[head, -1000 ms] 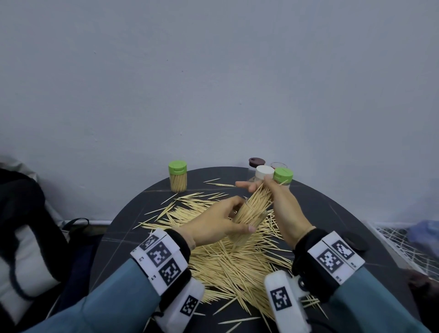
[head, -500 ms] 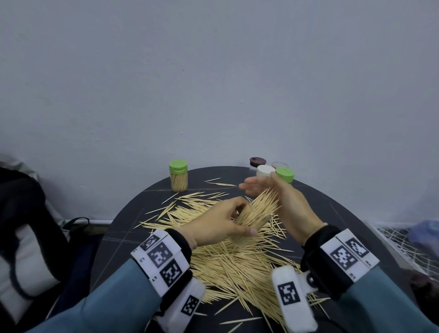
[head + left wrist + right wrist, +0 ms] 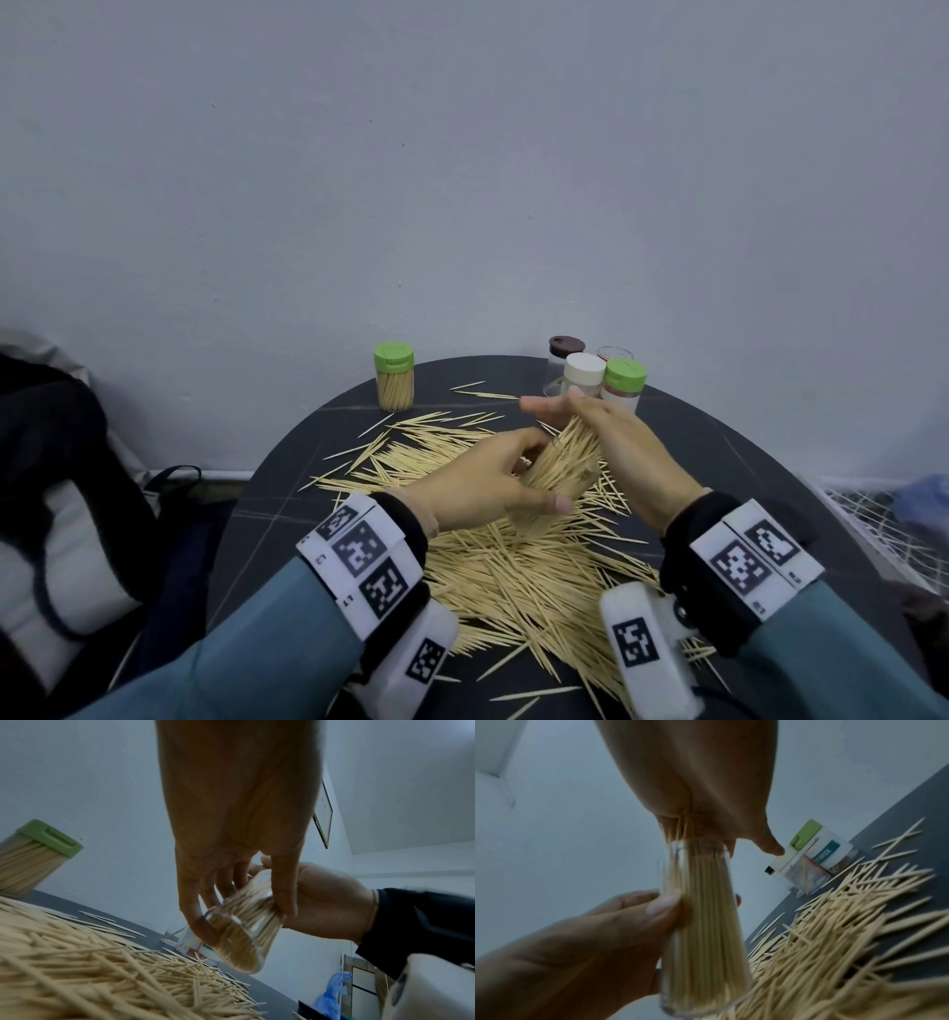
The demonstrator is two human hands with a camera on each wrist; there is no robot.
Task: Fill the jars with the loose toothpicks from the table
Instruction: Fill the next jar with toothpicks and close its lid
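Observation:
My left hand grips a clear jar packed with toothpicks and holds it tilted above the pile of loose toothpicks. The left thumb and fingers curl round the jar. My right hand lies flat-fingered over the jar's mouth, its palm pressing on the tips that stick out of the jar. Loose toothpicks cover the middle of the round dark table.
A full jar with a green lid stands at the back left. At the back right stand a brown-lidded jar, a white-lidded jar, a green-lidded jar and an open clear jar. A dark bag lies left of the table.
The right hand has shifted from beside the protruding bundle to flat over the jar's mouth. The toothpicks stick out less. The left hand still holds the jar.

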